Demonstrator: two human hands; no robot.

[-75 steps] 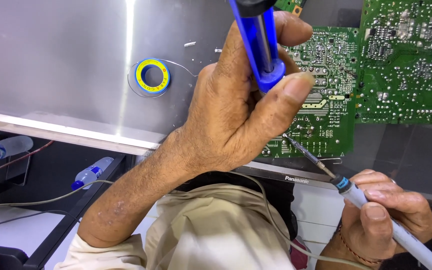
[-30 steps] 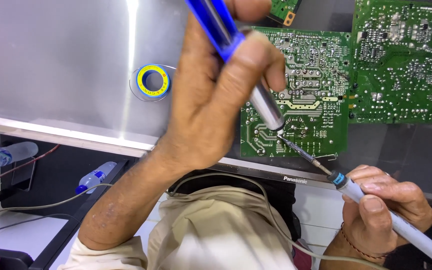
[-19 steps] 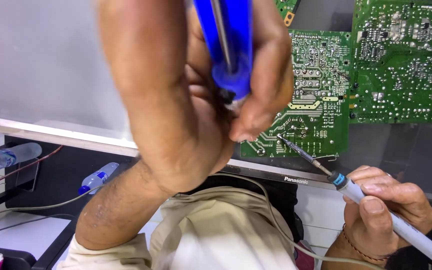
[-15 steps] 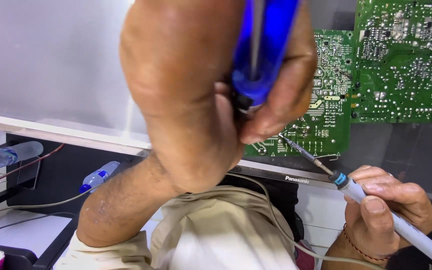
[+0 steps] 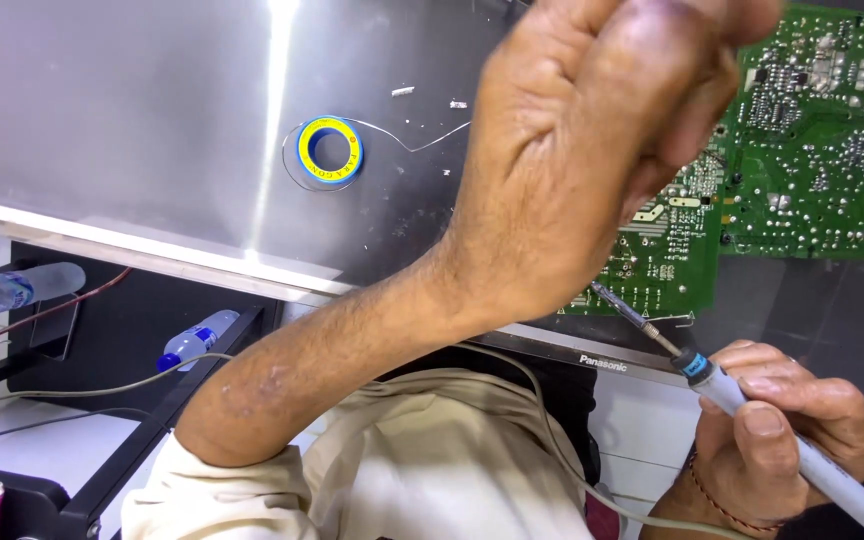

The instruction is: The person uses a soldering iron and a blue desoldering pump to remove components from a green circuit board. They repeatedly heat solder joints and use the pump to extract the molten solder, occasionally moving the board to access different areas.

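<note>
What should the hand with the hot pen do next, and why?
Probably nudge the iron a little further onto the green board. The right hand has it in a pencil grip, and its tip sits only at the board's lower edge. The raised left hand covers part of the board, so go slowly.

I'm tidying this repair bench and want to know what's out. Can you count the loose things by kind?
Green circuit boards: 2
Clear plastic bottles with blue caps: 2
Yellow-and-blue solder wire spool: 1
White-handled soldering iron, in the right hand: 1
Total: 6
</note>
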